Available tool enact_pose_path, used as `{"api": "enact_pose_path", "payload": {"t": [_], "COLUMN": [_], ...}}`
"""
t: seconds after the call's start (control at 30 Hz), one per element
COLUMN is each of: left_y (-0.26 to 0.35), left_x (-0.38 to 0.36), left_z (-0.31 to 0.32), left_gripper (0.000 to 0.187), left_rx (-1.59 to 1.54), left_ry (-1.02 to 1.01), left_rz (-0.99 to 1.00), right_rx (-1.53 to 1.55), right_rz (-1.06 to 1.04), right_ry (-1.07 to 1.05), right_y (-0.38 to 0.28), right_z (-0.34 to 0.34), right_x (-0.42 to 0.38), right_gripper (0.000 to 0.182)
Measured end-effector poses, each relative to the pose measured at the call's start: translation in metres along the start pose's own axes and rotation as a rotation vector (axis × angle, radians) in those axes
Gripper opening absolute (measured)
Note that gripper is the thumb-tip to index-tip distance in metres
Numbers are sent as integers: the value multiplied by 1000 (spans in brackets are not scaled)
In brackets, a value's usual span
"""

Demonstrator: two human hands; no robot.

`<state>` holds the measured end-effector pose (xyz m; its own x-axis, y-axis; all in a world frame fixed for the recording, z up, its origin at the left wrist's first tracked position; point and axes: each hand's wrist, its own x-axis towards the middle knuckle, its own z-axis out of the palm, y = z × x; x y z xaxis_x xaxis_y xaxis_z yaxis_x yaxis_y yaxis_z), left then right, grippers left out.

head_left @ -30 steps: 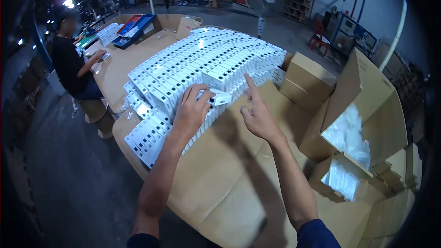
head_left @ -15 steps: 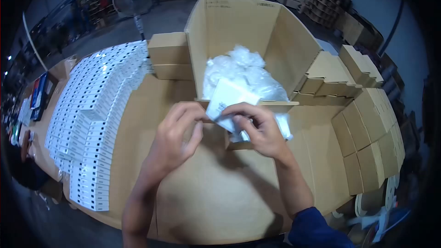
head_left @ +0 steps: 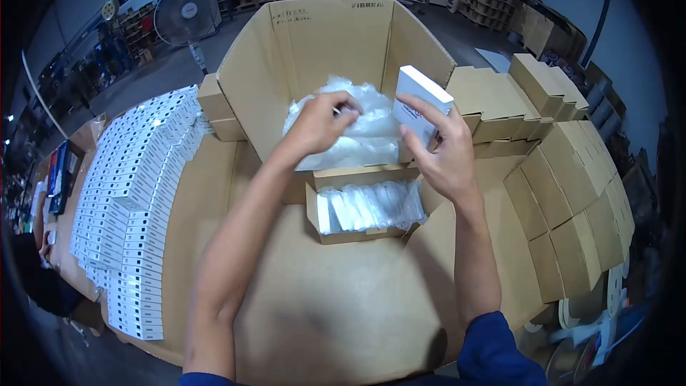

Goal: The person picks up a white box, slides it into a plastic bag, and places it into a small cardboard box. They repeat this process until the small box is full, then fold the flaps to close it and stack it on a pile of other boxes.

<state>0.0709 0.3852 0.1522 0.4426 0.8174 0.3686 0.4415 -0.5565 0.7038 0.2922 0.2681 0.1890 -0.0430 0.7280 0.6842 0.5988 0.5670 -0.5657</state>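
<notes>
A thin white box (head_left: 421, 104) is upright in my right hand (head_left: 444, 150), between thumb and fingers, at the right side of a large open carton (head_left: 336, 36). My left hand (head_left: 327, 121) is over the clear plastic bags (head_left: 357, 150) inside that carton, its fingers pinched together; whatever they hold is too small to name. Below the hands sits a small open cardboard box (head_left: 350, 237), filled with a row of white boxes in clear wrap (head_left: 371, 204).
Stacks of white boxes (head_left: 136, 193) stand at the left. Closed brown boxes (head_left: 572, 207) are piled at the right, with more behind them (head_left: 493, 96). A fan (head_left: 187, 14) stands beyond the table. A co-worker's arm shows at the far left edge.
The white box has moved up and right in my right hand. My left hand has reached forward over the plastic bags. The view has shifted, and the small open box now shows fully.
</notes>
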Motion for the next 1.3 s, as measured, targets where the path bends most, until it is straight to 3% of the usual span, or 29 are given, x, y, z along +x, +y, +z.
{"api": "enact_pose_path", "payload": {"t": [0.07, 0.1, 0.23, 0.33, 0.37, 0.4, 0.47, 0.5, 0.6, 0.63, 0.73, 0.83, 0.93, 1.17, 1.27, 1.3], "left_y": [31, 45, 78, 111, 108, 109, 111, 91, 95, 91, 106, 125, 116, 110, 107, 107], "left_x": [-14, -23, -67, -114, -126, -140, -168, -181, -226, -238, -282, -295, -300, -306, -312, -312], "left_z": [-25, -37, -60, -59, -56, -51, -38, -33, -14, -9, 15, 34, 50, 63, 64, 65], "left_gripper": [16, 17, 18, 19, 23, 27, 35, 48, 53, 49, 40, 30, 26, 16, 14, 14], "left_rx": [0, -6, -67, -190, 6, -35, -120, -161, -16, 234, 539, 536, 418, 350, 306, 288], "left_ry": [78, 110, 220, 203, 242, 301, 422, 449, 655, 710, 717, 563, 541, 397, 299, 273], "left_rz": [63, 72, 85, -75, 72, 63, 40, 57, 0, 136, 208, 149, 132, 104, -23, -74], "right_rx": [-64, -23, -9, 145, 246, 285, 435, 406, 359, 376, 378, 336, 319, 281, 178, 195], "right_rz": [-123, -60, -11, 83, 153, 182, 227, 284, 413, 465, 519, 464, 359, 450, 271, 315], "right_ry": [43, 14, -29, -165, -201, -241, -206, -189, -123, -105, -79, -73, -53, -81, -223, -348], "right_y": [2, -8, -25, -38, -44, -46, -48, -54, -80, -87, -100, -106, -101, -99, -102, -101], "right_z": [-1, -5, -8, -1, 5, 10, 25, 28, 38, 41, 45, 46, 49, 44, 29, 21], "right_x": [3, 4, -2, -26, -39, -55, -94, -116, -173, -187, -219, -241, -257, -273, -262, -263], "right_gripper": [42, 52, 63, 55, 41, 29, 24, 24, 19, 17, 12, 11, 17, 11, 11, 12]}}
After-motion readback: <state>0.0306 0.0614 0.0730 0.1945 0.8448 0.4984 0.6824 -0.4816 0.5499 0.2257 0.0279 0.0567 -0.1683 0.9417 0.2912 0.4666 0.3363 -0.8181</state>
